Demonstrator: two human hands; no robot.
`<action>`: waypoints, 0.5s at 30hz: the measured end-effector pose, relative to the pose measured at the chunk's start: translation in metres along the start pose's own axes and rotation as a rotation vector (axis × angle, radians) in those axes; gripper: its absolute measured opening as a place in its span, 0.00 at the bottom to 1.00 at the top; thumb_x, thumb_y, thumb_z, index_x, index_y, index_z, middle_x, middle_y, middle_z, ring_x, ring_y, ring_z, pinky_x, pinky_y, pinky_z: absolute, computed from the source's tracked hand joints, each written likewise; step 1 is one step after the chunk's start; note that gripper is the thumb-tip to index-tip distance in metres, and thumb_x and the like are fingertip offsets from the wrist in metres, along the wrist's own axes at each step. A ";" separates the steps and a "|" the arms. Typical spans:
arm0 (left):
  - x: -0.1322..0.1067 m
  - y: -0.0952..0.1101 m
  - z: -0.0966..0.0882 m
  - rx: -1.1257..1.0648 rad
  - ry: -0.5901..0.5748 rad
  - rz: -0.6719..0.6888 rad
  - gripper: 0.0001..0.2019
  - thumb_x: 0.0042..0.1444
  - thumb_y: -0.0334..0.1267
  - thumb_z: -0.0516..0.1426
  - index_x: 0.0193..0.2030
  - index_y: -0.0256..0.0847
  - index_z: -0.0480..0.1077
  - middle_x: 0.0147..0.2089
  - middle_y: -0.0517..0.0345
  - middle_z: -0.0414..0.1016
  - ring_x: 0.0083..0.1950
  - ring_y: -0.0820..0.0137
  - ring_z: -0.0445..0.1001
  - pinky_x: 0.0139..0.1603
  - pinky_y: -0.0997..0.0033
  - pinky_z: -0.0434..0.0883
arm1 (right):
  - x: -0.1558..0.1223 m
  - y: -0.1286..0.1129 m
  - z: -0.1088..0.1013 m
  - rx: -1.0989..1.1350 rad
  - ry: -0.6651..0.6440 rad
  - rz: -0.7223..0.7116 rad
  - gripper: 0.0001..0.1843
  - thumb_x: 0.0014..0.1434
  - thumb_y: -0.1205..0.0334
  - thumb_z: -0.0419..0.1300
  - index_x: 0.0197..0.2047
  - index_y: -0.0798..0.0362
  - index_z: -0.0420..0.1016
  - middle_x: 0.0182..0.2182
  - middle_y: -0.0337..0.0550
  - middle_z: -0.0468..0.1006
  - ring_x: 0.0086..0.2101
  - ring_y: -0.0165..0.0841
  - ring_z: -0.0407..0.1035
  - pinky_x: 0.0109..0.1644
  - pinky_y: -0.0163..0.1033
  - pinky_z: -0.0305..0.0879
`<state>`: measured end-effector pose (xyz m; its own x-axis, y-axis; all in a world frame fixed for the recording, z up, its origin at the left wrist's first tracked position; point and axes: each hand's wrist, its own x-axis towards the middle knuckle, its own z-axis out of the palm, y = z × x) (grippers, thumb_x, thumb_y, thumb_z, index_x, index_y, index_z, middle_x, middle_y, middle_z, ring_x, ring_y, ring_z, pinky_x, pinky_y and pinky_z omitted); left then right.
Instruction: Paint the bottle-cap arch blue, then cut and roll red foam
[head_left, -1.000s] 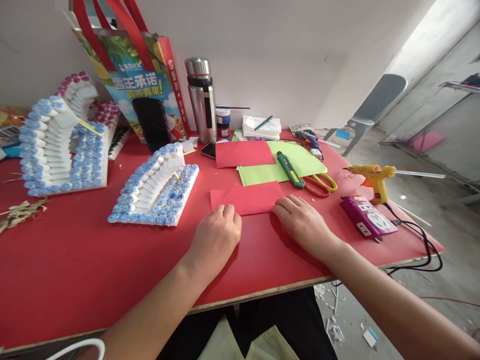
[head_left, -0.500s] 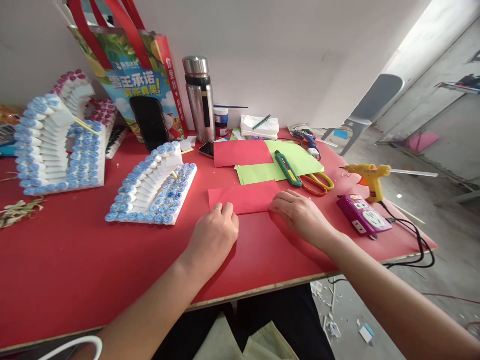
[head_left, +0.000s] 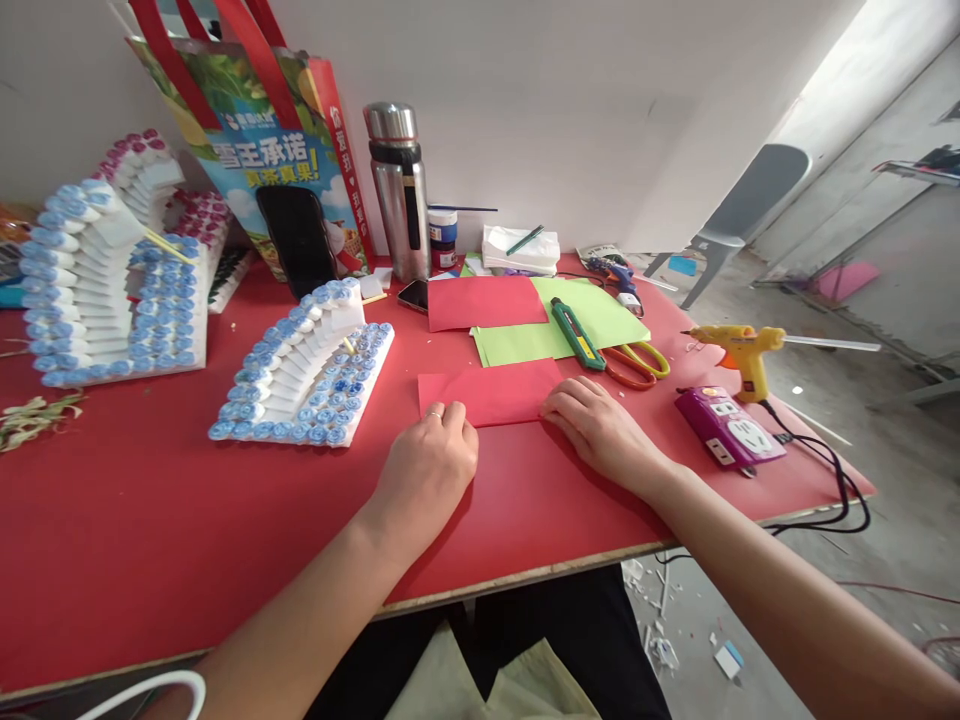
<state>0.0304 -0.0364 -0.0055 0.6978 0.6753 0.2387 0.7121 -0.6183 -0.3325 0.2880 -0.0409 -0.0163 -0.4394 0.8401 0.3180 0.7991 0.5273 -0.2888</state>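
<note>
A folded red paper (head_left: pixel 495 392) lies on the red table (head_left: pixel 150 520) in front of me. My left hand (head_left: pixel 429 465) is closed, knuckles up, with its curled fingers on the paper's near left edge; a ring shows on one finger. My right hand (head_left: pixel 596 425) has bent fingers gripping the paper's near right corner. Both hands rest on the tabletop.
A blue-and-white stepped craft piece (head_left: pixel 307 375) sits left of the paper, a larger one (head_left: pixel 112 285) further left. Behind lie a red sheet (head_left: pixel 484 302), green paper (head_left: pixel 540 335), utility knife (head_left: pixel 576 335) and scissors (head_left: pixel 637 362). Glue gun (head_left: pixel 742 355) and purple power strip (head_left: pixel 727 427) stand right.
My right hand's fingers have curled in from lying flatter onto the paper's right corner. The left hand stays at the near left edge. The view shifted slightly.
</note>
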 end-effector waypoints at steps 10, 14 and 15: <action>0.000 0.000 -0.004 -0.005 0.001 -0.006 0.14 0.53 0.14 0.50 0.32 0.33 0.72 0.32 0.51 0.69 0.34 0.65 0.70 0.28 0.70 0.65 | 0.003 0.010 0.000 0.260 -0.027 0.076 0.09 0.70 0.62 0.51 0.38 0.52 0.70 0.36 0.46 0.74 0.38 0.37 0.66 0.43 0.42 0.62; 0.000 0.000 -0.003 0.022 0.039 0.004 0.13 0.53 0.15 0.51 0.31 0.33 0.72 0.32 0.51 0.69 0.33 0.65 0.71 0.29 0.70 0.66 | 0.005 0.010 0.001 0.299 -0.021 0.111 0.09 0.69 0.62 0.53 0.36 0.52 0.70 0.34 0.45 0.74 0.37 0.36 0.67 0.42 0.40 0.62; 0.000 0.000 -0.003 0.027 0.042 0.006 0.13 0.52 0.15 0.51 0.31 0.34 0.72 0.32 0.51 0.69 0.34 0.65 0.71 0.29 0.70 0.66 | 0.005 0.010 0.001 0.301 -0.017 0.123 0.09 0.69 0.62 0.53 0.36 0.51 0.70 0.34 0.44 0.74 0.37 0.36 0.67 0.42 0.40 0.62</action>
<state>0.0312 -0.0374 -0.0029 0.7052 0.6538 0.2742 0.7059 -0.6111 -0.3581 0.2931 -0.0316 -0.0180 -0.3556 0.9006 0.2498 0.6905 0.4333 -0.5792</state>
